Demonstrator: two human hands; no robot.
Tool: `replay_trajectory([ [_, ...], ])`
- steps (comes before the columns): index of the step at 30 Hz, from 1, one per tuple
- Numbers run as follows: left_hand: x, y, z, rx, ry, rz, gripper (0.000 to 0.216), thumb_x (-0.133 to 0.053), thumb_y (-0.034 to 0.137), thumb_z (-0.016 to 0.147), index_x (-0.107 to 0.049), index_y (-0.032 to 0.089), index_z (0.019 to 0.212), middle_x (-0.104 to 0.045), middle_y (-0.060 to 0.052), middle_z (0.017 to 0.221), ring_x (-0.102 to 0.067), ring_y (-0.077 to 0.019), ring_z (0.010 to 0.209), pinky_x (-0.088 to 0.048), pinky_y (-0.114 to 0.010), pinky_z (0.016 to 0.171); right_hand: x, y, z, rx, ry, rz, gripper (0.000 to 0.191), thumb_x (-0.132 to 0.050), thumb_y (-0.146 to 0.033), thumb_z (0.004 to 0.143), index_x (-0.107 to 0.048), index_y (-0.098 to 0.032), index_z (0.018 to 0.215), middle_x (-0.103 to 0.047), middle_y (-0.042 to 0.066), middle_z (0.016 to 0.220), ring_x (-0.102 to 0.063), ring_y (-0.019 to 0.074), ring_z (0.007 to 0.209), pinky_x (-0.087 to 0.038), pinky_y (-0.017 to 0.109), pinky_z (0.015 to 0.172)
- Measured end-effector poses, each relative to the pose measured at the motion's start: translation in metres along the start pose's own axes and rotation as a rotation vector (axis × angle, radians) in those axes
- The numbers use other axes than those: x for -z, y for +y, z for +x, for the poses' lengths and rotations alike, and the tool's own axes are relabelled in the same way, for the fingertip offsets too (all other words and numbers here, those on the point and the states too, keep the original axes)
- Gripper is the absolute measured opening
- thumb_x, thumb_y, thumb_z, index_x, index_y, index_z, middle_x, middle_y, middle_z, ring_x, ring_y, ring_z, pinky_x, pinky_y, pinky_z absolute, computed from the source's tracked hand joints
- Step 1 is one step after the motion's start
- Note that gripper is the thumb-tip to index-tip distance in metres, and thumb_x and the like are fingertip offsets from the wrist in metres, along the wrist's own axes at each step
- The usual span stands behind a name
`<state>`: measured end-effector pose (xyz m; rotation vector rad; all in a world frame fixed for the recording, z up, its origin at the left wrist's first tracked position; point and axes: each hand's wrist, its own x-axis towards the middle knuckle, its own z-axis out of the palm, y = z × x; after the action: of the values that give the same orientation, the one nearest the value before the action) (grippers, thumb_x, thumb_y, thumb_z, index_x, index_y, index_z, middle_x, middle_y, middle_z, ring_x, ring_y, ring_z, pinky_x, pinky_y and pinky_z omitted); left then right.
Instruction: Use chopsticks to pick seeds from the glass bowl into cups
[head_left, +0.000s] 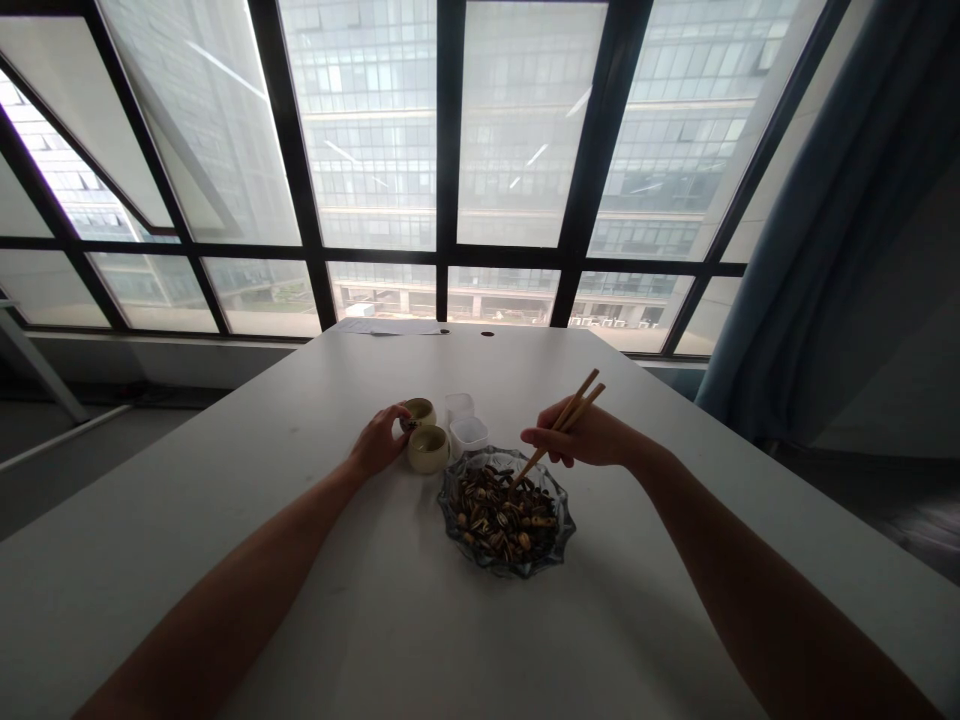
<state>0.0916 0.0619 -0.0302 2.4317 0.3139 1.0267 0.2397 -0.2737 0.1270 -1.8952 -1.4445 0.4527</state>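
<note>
In the head view, my left hand (381, 438) has its thumb and fingers closed on the left side of the farther small ceramic cup (421, 408). A second cup (429, 456) of the same pale yellow-green stands just nearer to me. My right hand (581, 432) grips a pair of wooden chopsticks (586, 392), tilted with their tips down among the sunflower seeds (495, 510). These striped seeds, mixed with a few lighter nuts (524, 541), fill a scalloped glass bowl (448, 512). Whether the tips pinch anything is too small to tell.
Two small clear plastic containers (469, 432) stand between the cups and the bowl's far rim. All rest on a long white table (315, 600). Papers (386, 327) lie at its far end, before large windows. A blue curtain (795, 250) hangs at the right.
</note>
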Motion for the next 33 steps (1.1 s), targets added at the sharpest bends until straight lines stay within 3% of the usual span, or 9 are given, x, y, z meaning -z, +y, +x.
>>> replay_trajectory([
  [16,0.000,0.000,0.000,-0.003,-0.009,-0.009,0.023,-0.068,0.029,0.079,-0.061,0.023,0.101,-0.069,-0.011,0.126,-0.066,-0.0291,0.114,-0.056,-0.049,0.094,-0.002,0.001,0.000,0.040,0.020,-0.036,0.049,-0.065,-0.061,0.084,-0.067,-0.017,0.063,-0.068,0.004,0.054,-0.061,0.0123,0.042,-0.048,0.021,0.042],
  [26,0.000,0.003,0.000,0.006,-0.009,0.016,0.021,-0.066,0.027,0.078,-0.061,0.022,0.099,-0.071,-0.010,0.123,-0.067,-0.0274,0.110,-0.056,-0.047,0.095,0.002,-0.006,-0.004,-0.023,-0.076,-0.110,0.052,-0.069,-0.066,0.080,-0.071,-0.015,0.067,-0.068,0.005,0.058,-0.062,0.0127,0.047,-0.047,0.022,0.044],
  [33,-0.001,0.000,0.000,-0.012,-0.012,0.026,0.022,-0.065,0.026,0.079,-0.060,0.022,0.100,-0.070,-0.011,0.125,-0.067,-0.0277,0.110,-0.056,-0.047,0.093,-0.005,-0.009,-0.002,0.034,-0.101,-0.156,0.057,-0.061,-0.070,0.085,-0.070,-0.015,0.069,-0.068,0.006,0.061,-0.062,0.0140,0.049,-0.046,0.023,0.044],
])
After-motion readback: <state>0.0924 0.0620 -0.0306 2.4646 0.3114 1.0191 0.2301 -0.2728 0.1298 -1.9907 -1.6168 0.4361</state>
